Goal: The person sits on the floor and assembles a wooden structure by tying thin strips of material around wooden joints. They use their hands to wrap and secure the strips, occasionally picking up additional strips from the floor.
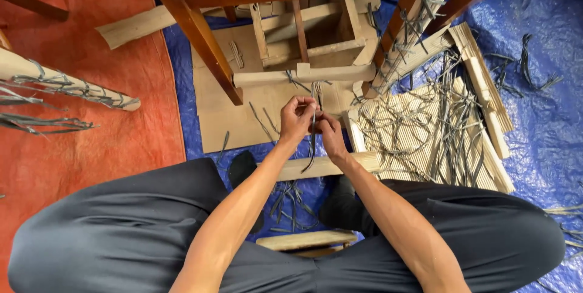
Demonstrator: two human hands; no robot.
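Observation:
Both my hands meet in front of me over a thin grey strip (314, 141) that hangs down between them. My left hand (296, 120) pinches the strip near its top. My right hand (331, 134) grips it just beside and slightly lower. The strip's upper end reaches toward a pale wooden bar (267, 78) with grey strips tied around it. That bar lies across a sheet of brown cardboard (218, 117). My forearms stretch out from my lap, and my knees in dark trousers fill the bottom of the view.
A brown wooden chair frame (200, 32) stands over the cardboard. To the right, a corrugated board (395, 147) carries several loose grey strips (437, 123). A blue tarp (540, 117) covers the right floor, an orange mat (79, 147) the left. Bound bars (67, 86) lie at left.

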